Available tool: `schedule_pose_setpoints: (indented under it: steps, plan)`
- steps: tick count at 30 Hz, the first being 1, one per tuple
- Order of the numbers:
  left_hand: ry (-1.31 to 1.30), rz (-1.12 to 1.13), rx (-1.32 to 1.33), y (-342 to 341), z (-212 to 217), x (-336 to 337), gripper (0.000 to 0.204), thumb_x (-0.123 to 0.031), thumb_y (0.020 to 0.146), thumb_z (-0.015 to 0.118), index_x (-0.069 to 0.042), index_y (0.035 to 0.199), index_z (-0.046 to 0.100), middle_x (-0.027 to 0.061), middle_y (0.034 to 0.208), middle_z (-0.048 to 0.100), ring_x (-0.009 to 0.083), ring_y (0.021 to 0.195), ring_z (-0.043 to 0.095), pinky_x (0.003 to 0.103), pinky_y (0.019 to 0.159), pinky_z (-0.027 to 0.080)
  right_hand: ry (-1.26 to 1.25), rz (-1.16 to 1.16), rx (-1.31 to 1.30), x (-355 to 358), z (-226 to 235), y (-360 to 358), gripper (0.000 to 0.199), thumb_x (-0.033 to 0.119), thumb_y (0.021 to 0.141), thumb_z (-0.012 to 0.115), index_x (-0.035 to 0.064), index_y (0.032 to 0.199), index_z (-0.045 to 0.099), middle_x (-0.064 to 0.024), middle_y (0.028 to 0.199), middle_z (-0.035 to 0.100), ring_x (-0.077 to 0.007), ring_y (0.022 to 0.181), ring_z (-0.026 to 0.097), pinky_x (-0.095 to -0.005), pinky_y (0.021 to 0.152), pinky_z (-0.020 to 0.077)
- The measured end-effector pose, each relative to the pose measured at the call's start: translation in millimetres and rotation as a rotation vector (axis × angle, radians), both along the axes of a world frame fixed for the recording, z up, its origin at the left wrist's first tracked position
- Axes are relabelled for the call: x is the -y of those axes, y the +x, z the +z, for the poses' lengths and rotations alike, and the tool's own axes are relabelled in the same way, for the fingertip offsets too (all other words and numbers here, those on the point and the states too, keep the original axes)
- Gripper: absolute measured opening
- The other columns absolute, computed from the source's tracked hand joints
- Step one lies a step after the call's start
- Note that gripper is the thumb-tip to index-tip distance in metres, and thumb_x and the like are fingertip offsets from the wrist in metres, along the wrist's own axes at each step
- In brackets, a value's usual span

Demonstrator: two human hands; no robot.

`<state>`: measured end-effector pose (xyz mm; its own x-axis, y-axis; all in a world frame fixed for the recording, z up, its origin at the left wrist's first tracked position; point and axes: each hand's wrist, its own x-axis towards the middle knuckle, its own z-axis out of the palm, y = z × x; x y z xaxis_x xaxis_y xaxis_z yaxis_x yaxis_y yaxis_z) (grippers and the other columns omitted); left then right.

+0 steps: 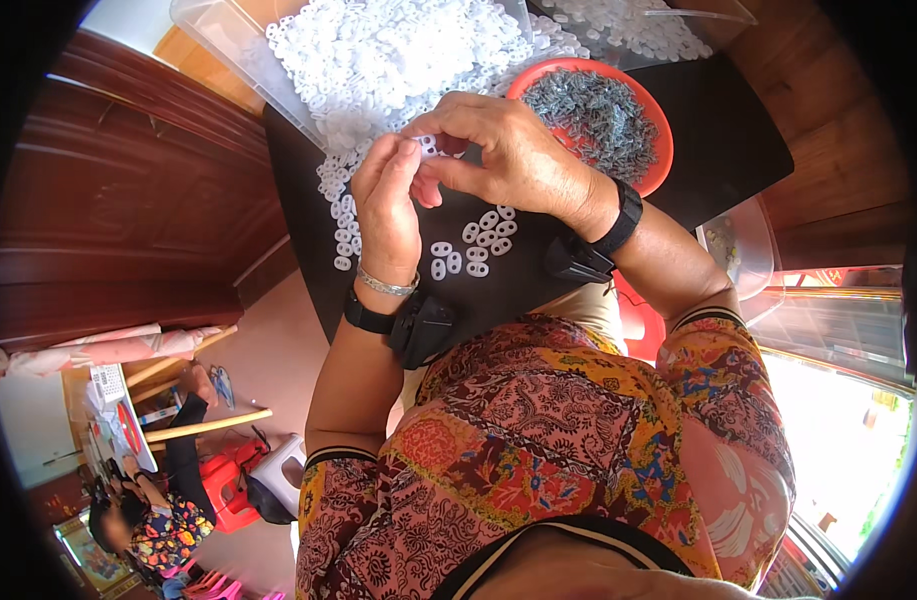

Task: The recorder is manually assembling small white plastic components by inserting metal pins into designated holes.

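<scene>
A small white plastic piece with two holes is pinched between the fingertips of both hands above the black table. My left hand grips it from the left, thumb and fingers together. My right hand closes on it from the right, partly covering it. Below the hands, several white oval two-hole pieces lie flat on the black table. More of these pieces run in a strip along the table's left side. Whether a metal part sits in the held piece is too small to tell.
A clear plastic bin heaped with white pieces stands at the far side. To its right, a red bowl holds many small grey metal parts. Another clear container is beyond it. Someone sits at the lower left.
</scene>
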<state>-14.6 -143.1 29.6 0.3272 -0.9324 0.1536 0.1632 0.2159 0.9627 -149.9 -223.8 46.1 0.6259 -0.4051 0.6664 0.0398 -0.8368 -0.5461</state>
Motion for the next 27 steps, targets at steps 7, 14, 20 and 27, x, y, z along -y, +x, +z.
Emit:
schedule_pose_setpoints:
  steps: [7,14,20,27]
  plan:
    - [0.022,-0.016,0.036,0.7,-7.9,-0.5,0.025,-0.020,0.092,0.046,0.002,0.094,0.059,0.0064,0.066,0.059,0.0101,0.051,0.047,0.020,0.049,0.035,-0.056,-0.041,-0.047,-2.1,-3.0,-0.2,0.032,0.011,0.074,0.071,0.0035,0.104,0.063,-0.0104,0.086,0.062,-0.0261,0.077,0.063,-0.0327,0.064,0.0512]
    - [0.010,0.051,-0.004,-2.1,-9.6,1.3,0.024,-0.021,0.091,0.050,0.000,0.080,0.056,0.0008,0.061,0.050,0.0070,0.051,0.045,0.019,0.048,0.036,-0.077,-0.056,-0.066,-2.7,-3.7,-0.6,0.030,0.012,0.074,0.071,0.0027,0.102,0.063,-0.0104,0.084,0.062,-0.0276,0.075,0.062,-0.0334,0.063,0.0506]
    - [-0.026,0.011,0.008,-2.1,-12.2,3.6,0.025,-0.022,0.091,0.050,-0.001,0.078,0.055,0.0017,0.060,0.050,0.0068,0.050,0.044,0.019,0.047,0.035,-0.080,-0.036,-0.055,0.3,-4.1,-1.6,0.026,0.011,0.075,0.070,0.0025,0.098,0.063,-0.0102,0.081,0.062,-0.0282,0.074,0.062,-0.0342,0.062,0.0501]
    - [-0.011,0.086,0.007,-10.5,-12.7,0.9,0.024,-0.018,0.090,0.047,-0.002,0.075,0.055,0.0003,0.054,0.046,0.0069,0.046,0.041,0.020,0.044,0.031,-0.110,-0.063,-0.054,-4.0,-4.2,-2.4,0.020,0.010,0.074,0.069,0.0041,0.093,0.063,-0.0104,0.078,0.061,-0.0300,0.072,0.061,-0.0360,0.062,0.0496]
